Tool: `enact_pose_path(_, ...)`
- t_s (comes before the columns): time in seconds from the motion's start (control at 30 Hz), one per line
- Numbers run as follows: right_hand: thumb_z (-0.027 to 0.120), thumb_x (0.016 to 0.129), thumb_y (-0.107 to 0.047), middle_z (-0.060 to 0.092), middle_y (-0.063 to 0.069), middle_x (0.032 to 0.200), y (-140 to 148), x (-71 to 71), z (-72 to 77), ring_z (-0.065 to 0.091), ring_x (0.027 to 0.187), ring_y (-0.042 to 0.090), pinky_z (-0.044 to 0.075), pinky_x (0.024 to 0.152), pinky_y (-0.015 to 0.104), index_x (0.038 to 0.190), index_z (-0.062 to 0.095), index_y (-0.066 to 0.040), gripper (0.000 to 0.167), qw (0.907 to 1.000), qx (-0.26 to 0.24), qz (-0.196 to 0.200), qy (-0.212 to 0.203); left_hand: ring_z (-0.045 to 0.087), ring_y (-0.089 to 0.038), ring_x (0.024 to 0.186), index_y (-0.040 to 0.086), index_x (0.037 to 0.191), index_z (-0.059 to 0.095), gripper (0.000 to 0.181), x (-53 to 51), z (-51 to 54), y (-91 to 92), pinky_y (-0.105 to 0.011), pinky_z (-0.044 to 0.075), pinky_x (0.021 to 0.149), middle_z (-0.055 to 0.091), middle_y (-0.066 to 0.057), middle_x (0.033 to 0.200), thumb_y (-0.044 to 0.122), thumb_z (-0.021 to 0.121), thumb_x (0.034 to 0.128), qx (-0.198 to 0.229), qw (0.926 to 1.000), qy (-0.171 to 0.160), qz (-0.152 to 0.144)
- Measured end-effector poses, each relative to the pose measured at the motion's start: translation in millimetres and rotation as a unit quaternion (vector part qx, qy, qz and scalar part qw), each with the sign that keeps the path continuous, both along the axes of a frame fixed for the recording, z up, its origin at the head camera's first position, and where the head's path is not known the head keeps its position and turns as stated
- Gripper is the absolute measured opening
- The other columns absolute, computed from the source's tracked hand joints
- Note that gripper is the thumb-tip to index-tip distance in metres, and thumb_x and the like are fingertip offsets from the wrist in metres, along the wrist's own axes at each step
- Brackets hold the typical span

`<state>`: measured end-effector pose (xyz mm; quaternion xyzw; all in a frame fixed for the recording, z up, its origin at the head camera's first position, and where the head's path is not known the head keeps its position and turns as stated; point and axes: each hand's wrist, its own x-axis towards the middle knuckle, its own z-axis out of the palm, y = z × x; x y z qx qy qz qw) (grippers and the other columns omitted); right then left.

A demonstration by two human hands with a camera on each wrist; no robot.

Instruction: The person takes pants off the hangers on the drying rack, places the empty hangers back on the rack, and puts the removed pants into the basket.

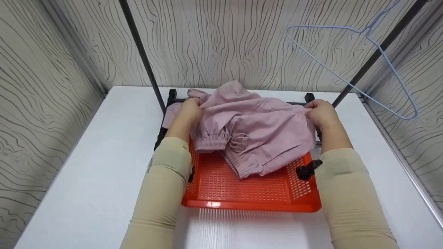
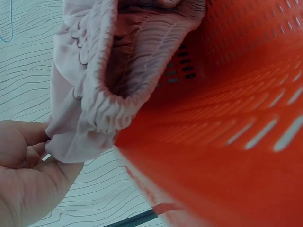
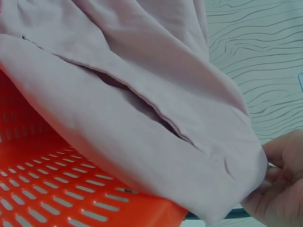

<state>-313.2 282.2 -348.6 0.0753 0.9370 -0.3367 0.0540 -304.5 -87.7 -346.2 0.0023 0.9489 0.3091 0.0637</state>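
Note:
A pair of pink drawstring trousers (image 1: 263, 121) is bunched over the back of a red plastic basket (image 1: 249, 205), its gathered elastic edge (image 2: 113, 111) hanging into the basket. With thumb and fingers my left hand (image 1: 189, 113) pinches the cloth at the left. On the opposite side my right hand (image 1: 322, 113) pinches the right end of the trousers. A pocket slit (image 3: 137, 97) runs along the cloth in the right wrist view. The tied drawstring (image 1: 238, 141) dangles near the middle. Folds hide part of the trousers.
A light blue hanger (image 1: 325, 65) hangs at the upper right. Black rack poles (image 1: 142, 52) rise on both sides behind the basket. The basket has black side clips (image 1: 304, 172). A white table (image 1: 86, 166) lies beneath, with patterned walls around it.

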Motion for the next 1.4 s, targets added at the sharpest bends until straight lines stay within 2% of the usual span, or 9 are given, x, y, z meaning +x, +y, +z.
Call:
enact_pose_path(0.1,0.047,0.087,-0.005,0.048,0.025,0.112,-2.0,0.3,3.0,0.044,0.101,0.035,0.042,0.081,0.041,0.115,0.053,0.004,0.029,0.9997,-0.006,-0.010,0.022,0.053,-0.029,0.103,-0.001,0.105,0.059,0.026,0.4,1.2,0.7,-0.038,0.041,0.091,0.060,-0.016,0.111,0.002,0.046,0.0835,0.006,1.0000,0.004,0.006)
enact_pose_path(0.2,0.048,0.087,-0.004,0.049,0.022,0.108,-5.5,0.5,7.6,0.044,0.101,0.032,0.041,0.083,0.041,0.115,0.054,0.004,0.029,0.9985,-0.023,-0.021,0.046,0.053,-0.029,0.099,-0.001,0.103,0.059,0.022,1.2,3.0,0.9,-0.039,0.042,0.089,0.060,-0.016,0.111,0.005,0.046,0.0860,0.024,0.9996,0.006,0.014)
enact_pose_path(0.33,0.049,0.087,-0.005,0.049,0.019,0.107,-10.9,0.0,14.2,0.044,0.099,0.029,0.040,0.081,0.038,0.115,0.054,0.003,0.029,0.9963,-0.044,-0.030,0.067,0.052,-0.029,0.096,0.001,0.101,0.059,0.020,1.2,4.7,1.2,-0.040,0.042,0.087,0.059,-0.016,0.110,0.010,0.047,0.0889,0.045,0.9987,0.011,0.019)
enact_pose_path(0.5,0.050,0.089,-0.007,0.048,0.017,0.107,-17.3,-0.9,19.3,0.043,0.097,0.027,0.041,0.079,0.036,0.117,0.053,0.002,0.030,0.9945,-0.075,-0.039,0.063,0.051,-0.028,0.094,0.001,0.097,0.057,0.016,1.6,5.9,2.2,-0.040,0.042,0.085,0.059,-0.016,0.107,0.010,0.048,0.0890,0.047,0.9988,0.005,0.015)
enact_pose_path(0.7,0.053,0.088,-0.009,0.045,0.014,0.101,-25.0,-1.0,25.7,0.042,0.095,0.026,0.040,0.077,0.035,0.116,0.055,0.002,0.029,0.9943,-0.066,-0.027,0.079,0.051,-0.027,0.092,0.001,0.092,0.057,0.011,2.1,9.4,3.5,-0.039,0.043,0.084,0.059,-0.017,0.104,0.007,0.049,0.0871,0.051,0.9986,0.007,0.011)
enact_pose_path(0.9,0.054,0.089,-0.011,0.044,0.010,0.097,-35.6,0.6,37.4,0.041,0.093,0.024,0.039,0.074,0.033,0.113,0.056,0.000,0.027,0.9931,-0.070,-0.016,0.092,0.050,-0.025,0.094,0.003,0.096,0.062,0.017,1.2,13.5,3.8,-0.038,0.042,0.085,0.059,-0.012,0.105,0.004,0.050,0.0844,0.079,0.9968,0.012,0.000)
enact_pose_path(1.17,0.054,0.088,-0.010,0.042,0.004,0.089,-48.7,3.2,48.9,0.040,0.080,0.016,0.038,0.063,0.025,0.111,0.057,-0.002,0.025,0.9904,-0.099,-0.007,0.096,0.050,-0.023,0.091,0.003,0.097,0.062,0.018,3.2,17.5,6.0,-0.035,0.043,0.080,0.059,-0.010,0.099,0.003,0.051,0.0831,0.103,0.9946,0.010,-0.005)
enact_pose_path(1.4,0.055,0.088,-0.011,0.043,0.003,0.089,-57.9,7.3,64.4,0.040,0.079,0.015,0.038,0.060,0.022,0.111,0.058,-0.004,0.024,0.9879,-0.114,0.002,0.104,0.049,-0.022,0.090,0.004,0.100,0.058,0.016,5.6,27.1,6.8,-0.033,0.043,0.078,0.057,-0.010,0.102,0.007,0.050,0.0874,0.115,0.9933,0.014,-0.007)
